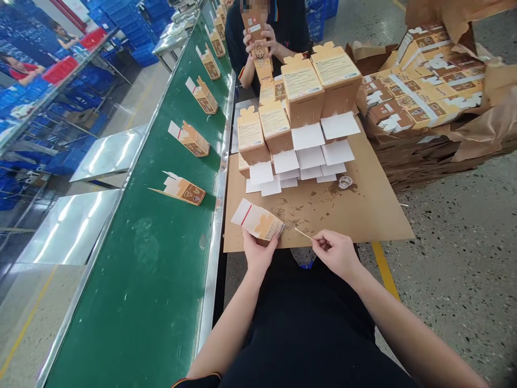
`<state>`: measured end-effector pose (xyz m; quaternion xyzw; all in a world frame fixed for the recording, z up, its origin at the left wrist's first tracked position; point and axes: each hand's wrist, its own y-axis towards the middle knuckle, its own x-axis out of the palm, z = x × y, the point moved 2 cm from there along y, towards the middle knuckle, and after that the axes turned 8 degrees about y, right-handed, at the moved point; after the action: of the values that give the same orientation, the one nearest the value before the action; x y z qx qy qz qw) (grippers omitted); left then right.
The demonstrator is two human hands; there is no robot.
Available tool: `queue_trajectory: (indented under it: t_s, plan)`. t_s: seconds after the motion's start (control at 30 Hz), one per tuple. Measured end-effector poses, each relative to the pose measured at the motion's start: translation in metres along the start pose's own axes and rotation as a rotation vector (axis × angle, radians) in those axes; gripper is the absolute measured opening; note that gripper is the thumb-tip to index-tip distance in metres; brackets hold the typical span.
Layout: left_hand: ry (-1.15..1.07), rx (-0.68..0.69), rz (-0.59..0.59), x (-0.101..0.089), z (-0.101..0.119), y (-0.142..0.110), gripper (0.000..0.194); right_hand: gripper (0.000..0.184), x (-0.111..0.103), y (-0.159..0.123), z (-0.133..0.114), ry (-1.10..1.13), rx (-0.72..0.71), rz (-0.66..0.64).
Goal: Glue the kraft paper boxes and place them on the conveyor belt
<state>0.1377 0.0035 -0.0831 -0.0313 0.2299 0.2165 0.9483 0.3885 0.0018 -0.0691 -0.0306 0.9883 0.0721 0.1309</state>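
My left hand (258,252) grips a small printed carton (260,222) from below, near the front edge of the cardboard-covered table. The carton's white flap with a red strip points up and left. In my right hand (336,252) a thin cotton swab (302,233) is pinched between thumb and fingers, its tip aimed left toward the carton but apart from it. Beyond my hands, stacked cartons (304,89) stand with white flaps hanging toward me. A small clear cup (345,182) sits on the cardboard sheet (375,215), with dark wet spots around it.
To the left runs a green conveyor belt (133,280) with a metal rim, carrying several cartons (189,191) in a row. Across the table a co-worker (288,27) holds up a carton. At right stands a large paper-lined box (436,145) full of flat cartons.
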Motion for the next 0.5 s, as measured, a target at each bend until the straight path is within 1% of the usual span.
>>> queue_trajectory:
  t_s: [0.1, 0.2, 0.33, 0.4, 0.43, 0.47, 0.5]
  plan:
    - [0.065, 0.039, -0.034, 0.001, -0.002, -0.002, 0.073, 0.024, -0.008, -0.012, -0.006, 0.015, 0.029, 0.017]
    - [0.097, 0.065, -0.022, 0.003, -0.004, -0.002, 0.07, 0.024, -0.013, -0.023, -0.01, 0.019, 0.03, 0.048]
    - [0.101, 0.07, -0.01, 0.013, -0.004, -0.005, 0.065, 0.026, -0.01, -0.028, -0.013, 0.033, 0.015, 0.041]
    - [0.093, 0.059, -0.008, 0.016, -0.006, -0.004, 0.066, 0.027, -0.006, -0.026, -0.013, 0.04, 0.015, 0.019]
    - [0.08, 0.046, 0.002, 0.014, -0.008, -0.001, 0.068, 0.029, -0.005, -0.025, -0.013, 0.043, 0.015, 0.014]
    - [0.054, 0.024, 0.021, 0.007, -0.011, 0.004, 0.07, 0.03, -0.005, -0.025, -0.013, 0.044, 0.016, 0.014]
    - [-0.002, -0.01, 0.033, -0.003, -0.015, 0.011, 0.072, 0.032, -0.005, -0.024, -0.012, 0.04, 0.019, 0.016]
